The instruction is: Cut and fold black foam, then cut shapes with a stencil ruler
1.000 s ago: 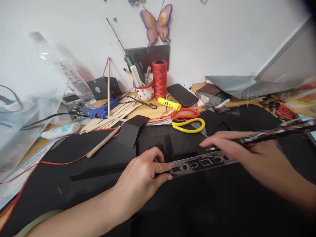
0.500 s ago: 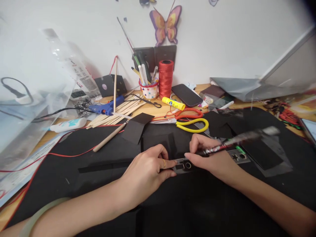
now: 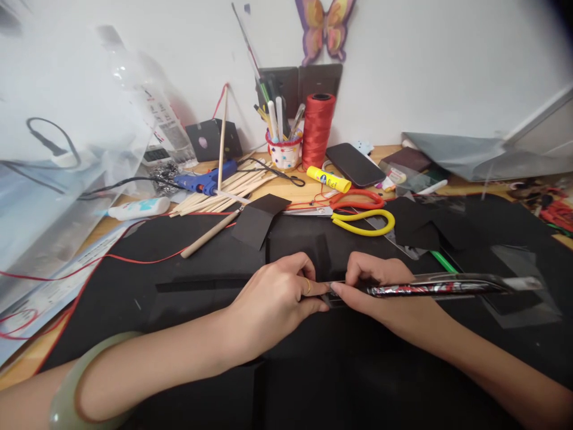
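Note:
My left hand (image 3: 286,292) pinches the end of a clear stencil ruler (image 3: 337,300) between index finger and thumb. My right hand (image 3: 380,283) is closed close beside it, its thumb and fingertips at the same ruler. A black pen (image 3: 434,289) with a red and white pattern lies across my right hand, pointing out to the right. The ruler is mostly hidden by my fingers, and its cut-out shapes barely show. Beneath both hands is a black mat (image 3: 201,382) with dark card on it.
Behind my hands lie yellow-and-red-handled scissors (image 3: 364,223), a folded black card (image 3: 261,220) and a wooden-handled tool (image 3: 210,234). Further back are a glue stick (image 3: 328,179), a phone (image 3: 355,165), a red thread spool (image 3: 318,132), a pen cup (image 3: 285,152) and a blue glue gun (image 3: 203,181).
The stencil ruler has tipped, so its cut-outs show less. The pen has swung down from a slant to nearly level. The whole view has shifted, with the desk things further right and higher.

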A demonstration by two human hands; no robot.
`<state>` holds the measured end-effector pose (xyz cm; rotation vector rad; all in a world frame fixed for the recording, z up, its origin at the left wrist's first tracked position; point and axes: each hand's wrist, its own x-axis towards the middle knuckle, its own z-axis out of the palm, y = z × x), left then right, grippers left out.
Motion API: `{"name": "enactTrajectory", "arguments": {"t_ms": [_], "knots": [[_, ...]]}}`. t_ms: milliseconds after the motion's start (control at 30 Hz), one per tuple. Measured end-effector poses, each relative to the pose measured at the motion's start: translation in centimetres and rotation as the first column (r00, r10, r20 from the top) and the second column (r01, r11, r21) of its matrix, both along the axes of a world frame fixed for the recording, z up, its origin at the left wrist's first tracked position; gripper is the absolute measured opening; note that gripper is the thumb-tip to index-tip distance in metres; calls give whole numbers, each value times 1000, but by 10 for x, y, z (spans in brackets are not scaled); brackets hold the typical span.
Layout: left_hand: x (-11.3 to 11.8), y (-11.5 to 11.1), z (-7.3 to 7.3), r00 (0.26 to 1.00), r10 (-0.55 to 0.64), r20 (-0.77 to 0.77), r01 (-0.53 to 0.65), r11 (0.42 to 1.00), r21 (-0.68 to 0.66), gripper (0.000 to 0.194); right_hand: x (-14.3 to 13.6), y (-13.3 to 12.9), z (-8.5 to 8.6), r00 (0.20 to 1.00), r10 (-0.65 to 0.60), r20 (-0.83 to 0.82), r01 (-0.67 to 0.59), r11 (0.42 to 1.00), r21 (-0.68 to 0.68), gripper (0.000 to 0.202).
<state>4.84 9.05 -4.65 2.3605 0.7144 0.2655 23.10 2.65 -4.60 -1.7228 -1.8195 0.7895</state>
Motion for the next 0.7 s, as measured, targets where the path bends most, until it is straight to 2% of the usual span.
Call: {"name": "enactTrajectory", "arguments": {"t_ms": [233,500,700], "knots": [[-1,1,-1,999,-15,35,14,999,34,13,-3,2,1,999,12,38,-12,1000,14,22],[-2,0,-3,999,-14,35,12,999,43,14,-3,2,-1,999,25,25,-25,999,32,23],[-1,1,-3,999,-17,41,16,999,36,16,-2,2,0,998,58,-17,-58,998,-2,23]]}}
